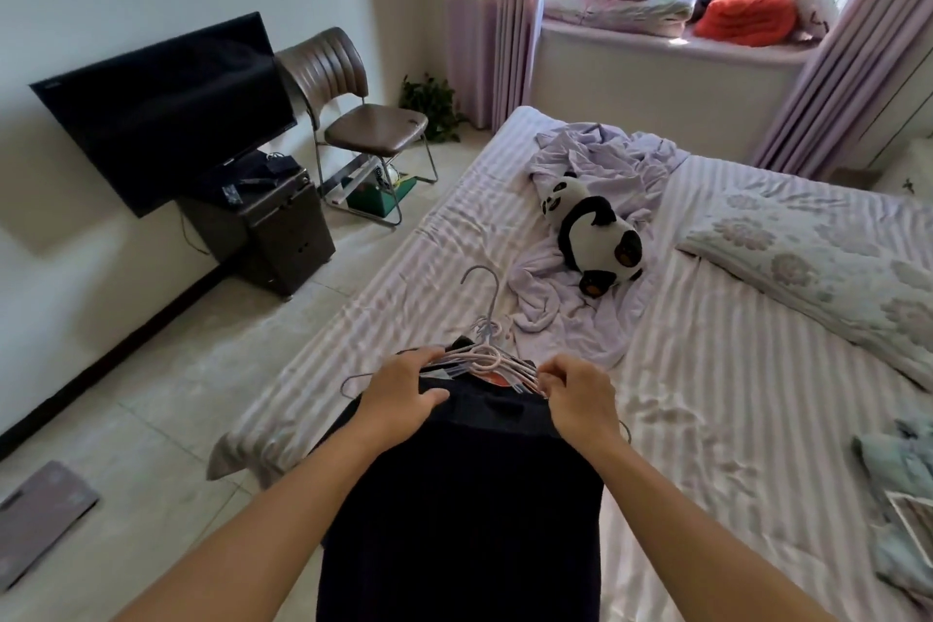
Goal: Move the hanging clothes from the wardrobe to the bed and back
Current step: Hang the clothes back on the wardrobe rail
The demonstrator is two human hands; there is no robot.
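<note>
clothes: dark bundle [469, 485] is lying on the bed [707, 394] at its near edge, draping off toward the camera; panda [590, 232] is sitting well beyond it, further up the bed.
hangers: a stack of pale hangers [484, 359] is sitting at the top of the clothes, on the panda side; one hook is sticking up toward the panda, another is poking out to the left.
left hand: [404, 389] is resting on the left shoulder of the stack, fingers curling over the hanger bars, thumb lying on the dark cloth.
right hand: [575, 394] is pinching the right ends of the hangers, fingers bunched.
handling: probably soft and floppy cloth, moderately heavy as a bundle; the hangers are looking thin, stiff and likely to slide or tangle on each other.
where to hold: best gathering all hooks or necks in one hand, with the other supporting the cloth below.
risk: loose hooks may be snagging the lilac blanket [580, 313] just beyond them.
hidden: garment count is unclear; the lower end is cut off by the frame; fingertips under the hangers are not showing; the wardrobe is out of view.
</note>
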